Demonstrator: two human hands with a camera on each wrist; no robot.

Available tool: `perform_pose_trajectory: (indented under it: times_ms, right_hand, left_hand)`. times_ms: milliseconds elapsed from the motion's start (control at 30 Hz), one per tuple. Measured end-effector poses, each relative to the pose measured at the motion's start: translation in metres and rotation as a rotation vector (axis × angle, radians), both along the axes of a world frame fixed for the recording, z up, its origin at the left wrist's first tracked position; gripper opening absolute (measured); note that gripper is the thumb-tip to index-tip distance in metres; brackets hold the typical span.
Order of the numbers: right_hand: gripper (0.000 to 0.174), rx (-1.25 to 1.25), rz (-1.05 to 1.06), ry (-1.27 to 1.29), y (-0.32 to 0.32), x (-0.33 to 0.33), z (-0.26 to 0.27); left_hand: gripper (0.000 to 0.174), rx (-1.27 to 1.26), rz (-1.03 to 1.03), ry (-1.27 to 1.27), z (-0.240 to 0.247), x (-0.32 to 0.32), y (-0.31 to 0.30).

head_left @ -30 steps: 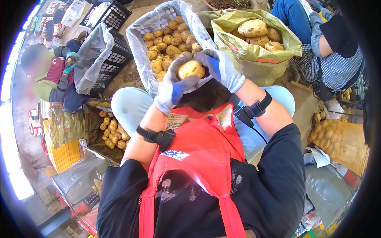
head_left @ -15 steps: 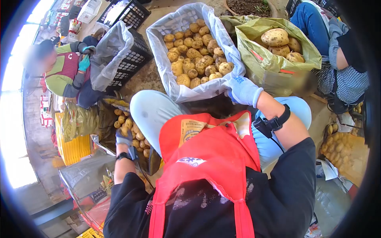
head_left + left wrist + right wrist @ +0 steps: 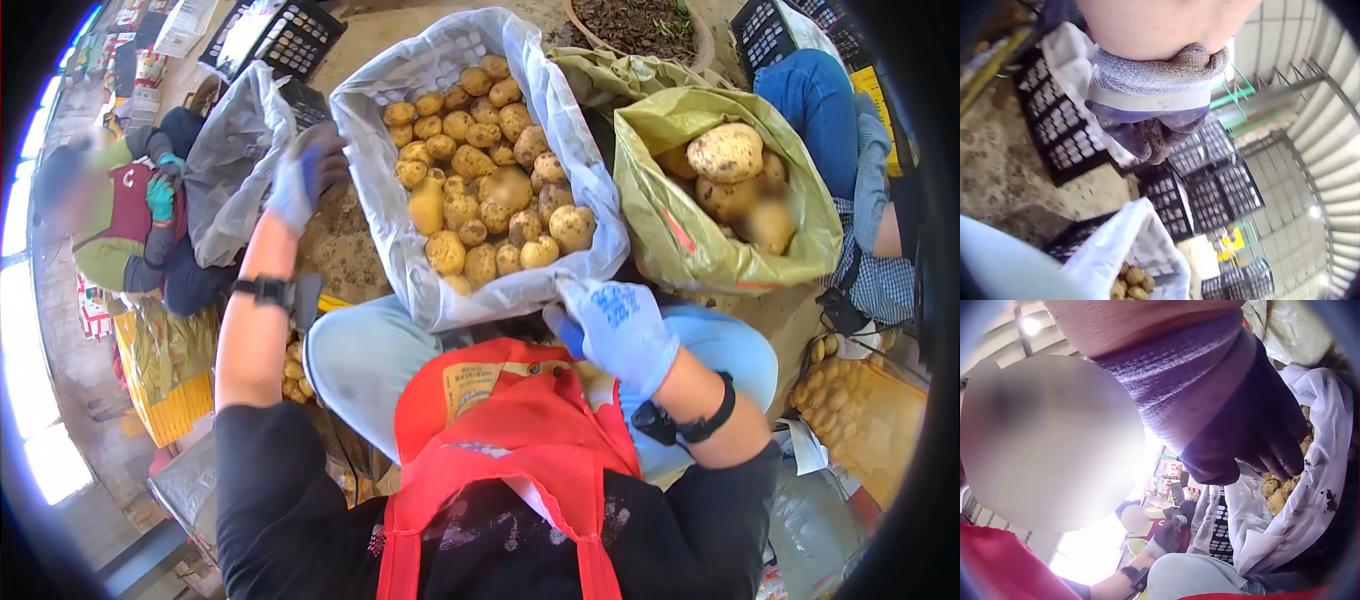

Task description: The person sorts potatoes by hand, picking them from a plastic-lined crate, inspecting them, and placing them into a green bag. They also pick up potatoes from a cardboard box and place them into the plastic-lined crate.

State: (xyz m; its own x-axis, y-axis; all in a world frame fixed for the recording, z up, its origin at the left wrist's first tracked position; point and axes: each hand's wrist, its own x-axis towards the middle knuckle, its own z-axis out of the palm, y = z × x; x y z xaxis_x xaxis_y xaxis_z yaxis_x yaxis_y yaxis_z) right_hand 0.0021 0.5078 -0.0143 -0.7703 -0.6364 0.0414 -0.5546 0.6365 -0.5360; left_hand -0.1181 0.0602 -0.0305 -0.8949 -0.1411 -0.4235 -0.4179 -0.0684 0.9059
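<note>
A black crate lined with pale plastic stands before my knees, holding many soil-specked potatoes. My right hand, in a white and blue glove, grips the crate's near right rim, fingers over the lined edge and thumb outside. To the left of this crate, my gloved left hand is raised with loosely bent fingers, its fingertips close to the liner's left edge in the head view. The left wrist view shows the dark, dirty fingertips of the left glove, with no potato in them.
Right of the crate, an olive sack holds large potatoes. More potatoes lie by my left knee. Another lined crate stands left, a person beside it. A second person sits at the right.
A second ago both hands held a large potato above the crate. The left hand then went down to the potatoes at my left and has since risen forward. The right moved to the crate's rim.
</note>
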Motion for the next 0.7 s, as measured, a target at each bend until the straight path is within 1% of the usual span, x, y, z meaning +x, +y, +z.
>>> perform_pose_trajectory:
  times_ms: [33, 67, 100, 133, 167, 200, 267, 300, 333, 400, 433, 500, 567, 600, 633, 667, 700]
  right_hand:
    - [0.026, 0.012, -0.007, -0.006, -0.001, -0.003, 0.005]
    - [0.028, 0.025, -0.013, -0.013, -0.002, -0.009, 0.008]
    - [0.03, 0.037, -0.007, -0.046, -0.002, -0.015, 0.009]
    - [0.031, 0.054, -0.003, -0.082, -0.001, -0.021, 0.009]
    - [0.032, 0.072, 0.0, -0.115, 0.0, -0.028, 0.01]
    - [0.034, 0.112, -0.022, -0.186, -0.002, -0.034, 0.014]
    - [0.035, 0.148, -0.028, -0.195, -0.005, -0.046, 0.016]
    - [0.036, 0.165, -0.029, -0.2, -0.005, -0.049, 0.016]
    - [0.037, 0.146, -0.05, -0.251, -0.007, -0.052, 0.015]
    - [0.036, 0.143, -0.063, -0.257, -0.009, -0.056, 0.015]
    - [0.036, 0.138, -0.067, -0.259, -0.008, -0.055, 0.016]
    - [0.036, 0.136, -0.056, -0.251, -0.006, -0.054, 0.015]
    - [0.035, 0.126, -0.033, -0.219, -0.004, -0.049, 0.014]
    - [0.035, 0.118, -0.02, -0.189, -0.003, -0.048, 0.013]
    - [0.034, 0.111, -0.009, -0.158, -0.003, -0.046, 0.014]
    - [0.036, 0.07, -0.016, -0.044, -0.003, -0.043, 0.017]
    - [0.037, 0.042, -0.03, -0.033, -0.004, -0.041, 0.019]
  left_hand:
    - [0.041, -0.173, -0.072, -0.016, -0.015, -0.03, 0.035]
    - [0.041, -0.293, -0.187, -0.039, -0.026, -0.056, 0.068]
    - [0.043, -0.311, -0.314, 0.034, -0.078, -0.088, 0.073]
    - [0.047, -0.514, -0.441, 0.047, -0.099, -0.113, 0.1]
    - [0.052, -0.531, -0.399, 0.07, -0.131, -0.135, 0.124]
    - [0.064, -0.484, -0.376, 0.183, -0.208, -0.166, 0.126]
    - [0.08, -0.663, -0.364, -0.043, -0.254, -0.196, 0.162]
    - [0.083, -0.779, -0.366, -0.155, -0.25, -0.203, 0.181]
    - [0.082, -0.882, -0.356, -0.172, -0.243, -0.205, 0.191]
    - [0.08, -1.099, -0.332, -0.198, -0.227, -0.2, 0.205]
    - [0.079, -1.031, -0.363, -0.187, -0.23, -0.199, 0.203]
    - [0.078, -0.911, -0.412, -0.154, -0.24, -0.201, 0.176]
    - [0.07, -0.354, -0.333, -0.194, -0.247, -0.191, 0.156]
    - [0.067, -0.128, -0.298, -0.235, -0.186, -0.164, 0.165]
    - [0.064, 0.098, -0.264, -0.272, -0.137, -0.138, 0.172]
    - [0.059, 0.194, -0.298, -0.224, -0.114, -0.12, 0.17]
    - [0.054, 0.288, -0.333, -0.175, -0.094, -0.102, 0.167]
